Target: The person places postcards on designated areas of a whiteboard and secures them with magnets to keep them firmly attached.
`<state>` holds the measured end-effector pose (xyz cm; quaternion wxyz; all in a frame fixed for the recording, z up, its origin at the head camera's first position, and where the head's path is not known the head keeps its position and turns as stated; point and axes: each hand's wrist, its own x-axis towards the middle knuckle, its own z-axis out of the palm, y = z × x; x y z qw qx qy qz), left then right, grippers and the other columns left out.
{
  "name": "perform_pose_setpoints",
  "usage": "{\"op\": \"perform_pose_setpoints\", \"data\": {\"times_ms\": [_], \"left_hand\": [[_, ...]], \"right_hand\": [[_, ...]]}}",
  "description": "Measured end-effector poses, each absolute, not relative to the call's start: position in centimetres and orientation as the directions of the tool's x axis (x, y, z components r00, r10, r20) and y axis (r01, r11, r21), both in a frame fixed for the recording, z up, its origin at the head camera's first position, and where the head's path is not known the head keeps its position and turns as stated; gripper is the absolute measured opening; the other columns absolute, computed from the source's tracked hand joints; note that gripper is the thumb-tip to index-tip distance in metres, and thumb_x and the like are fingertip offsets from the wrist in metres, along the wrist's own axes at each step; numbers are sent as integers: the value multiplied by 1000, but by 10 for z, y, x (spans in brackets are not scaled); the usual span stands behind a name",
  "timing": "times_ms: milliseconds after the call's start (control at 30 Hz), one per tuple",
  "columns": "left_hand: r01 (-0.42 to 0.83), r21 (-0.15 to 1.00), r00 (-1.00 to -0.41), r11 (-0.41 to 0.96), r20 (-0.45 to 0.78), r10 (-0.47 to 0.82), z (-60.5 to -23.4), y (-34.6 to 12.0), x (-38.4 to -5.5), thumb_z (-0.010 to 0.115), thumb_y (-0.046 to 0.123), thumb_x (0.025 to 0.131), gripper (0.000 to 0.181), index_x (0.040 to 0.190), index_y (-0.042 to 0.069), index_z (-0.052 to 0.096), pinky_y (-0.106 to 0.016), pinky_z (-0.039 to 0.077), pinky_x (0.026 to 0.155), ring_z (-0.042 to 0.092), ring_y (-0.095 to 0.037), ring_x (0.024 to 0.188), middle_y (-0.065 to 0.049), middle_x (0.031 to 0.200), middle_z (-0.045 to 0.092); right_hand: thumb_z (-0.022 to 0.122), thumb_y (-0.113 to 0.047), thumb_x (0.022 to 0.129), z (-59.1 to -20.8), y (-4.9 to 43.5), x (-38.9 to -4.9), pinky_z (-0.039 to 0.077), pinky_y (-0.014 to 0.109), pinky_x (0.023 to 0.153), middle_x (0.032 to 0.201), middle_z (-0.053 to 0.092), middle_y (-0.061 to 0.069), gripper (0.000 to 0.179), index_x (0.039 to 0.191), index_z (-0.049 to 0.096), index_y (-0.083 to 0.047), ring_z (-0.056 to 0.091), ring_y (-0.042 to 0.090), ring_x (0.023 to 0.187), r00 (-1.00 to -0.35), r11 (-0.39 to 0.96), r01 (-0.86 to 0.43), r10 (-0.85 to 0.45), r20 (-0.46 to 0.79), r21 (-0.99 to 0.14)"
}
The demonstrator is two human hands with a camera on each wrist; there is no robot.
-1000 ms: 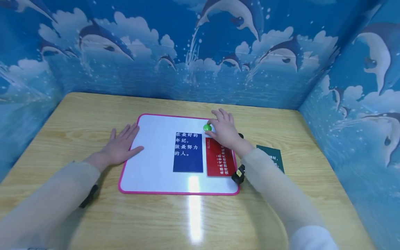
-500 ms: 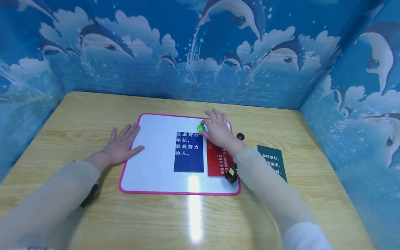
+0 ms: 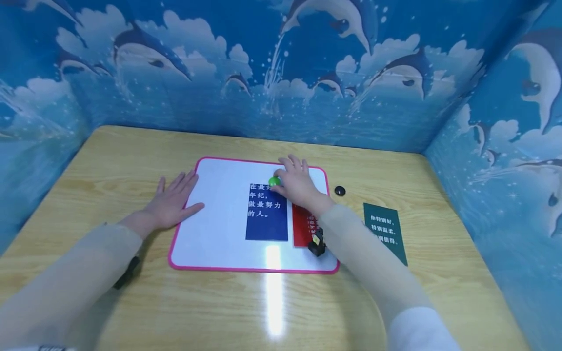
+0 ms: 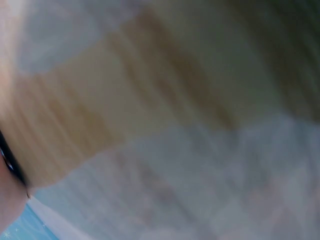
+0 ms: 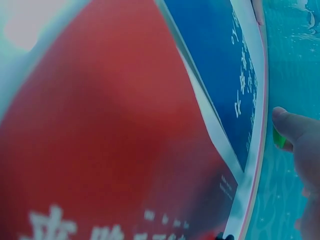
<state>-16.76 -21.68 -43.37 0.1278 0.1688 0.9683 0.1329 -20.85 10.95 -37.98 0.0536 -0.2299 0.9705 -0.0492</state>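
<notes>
My right hand (image 3: pixel 299 186) pinches a round green magnet (image 3: pixel 274 181) between thumb and index finger, over the top edge of the blue card (image 3: pixel 267 224). Green also shows at the fingertips in the right wrist view, where the hand (image 5: pixel 305 145) appears at the right side. The blue card and a red card (image 3: pixel 302 229) lie side by side on a pink-rimmed whiteboard (image 3: pixel 215 219); forearm and hand partly cover the red one. With fingers spread, my left hand (image 3: pixel 169 202) rests at the board's left edge, thumb over the white surface. The left wrist view is mostly blurred sleeve and wood.
A round black magnet (image 3: pixel 340 190) lies on the wooden table (image 3: pixel 219 307) right of the board. Farther right is a dark green card (image 3: pixel 383 225), partly behind my right sleeve. A dolphin-printed blue backdrop (image 3: pixel 175 107) rises behind the table and along its sides.
My right hand has moved left with the green magnet, from above the red card to the blue card's top edge. The black magnet has come into fuller view. My left hand stays put.
</notes>
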Motion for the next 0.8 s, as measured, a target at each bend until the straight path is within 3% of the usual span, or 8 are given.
{"op": "perform_pose_setpoints", "data": {"times_ms": [800], "left_hand": [[297,307,-908,904,-203,367,-430,-218,-166,36,62,91,87,151,8,2,-66,-11,108,-3,-38,145,-15,159,0]], "right_hand": [[59,-45,89,-393,96,-210,11,60,114,149,34,9,40,117,63,-16,17,33,143,-863,877,-475,-479,-161,-67]]}}
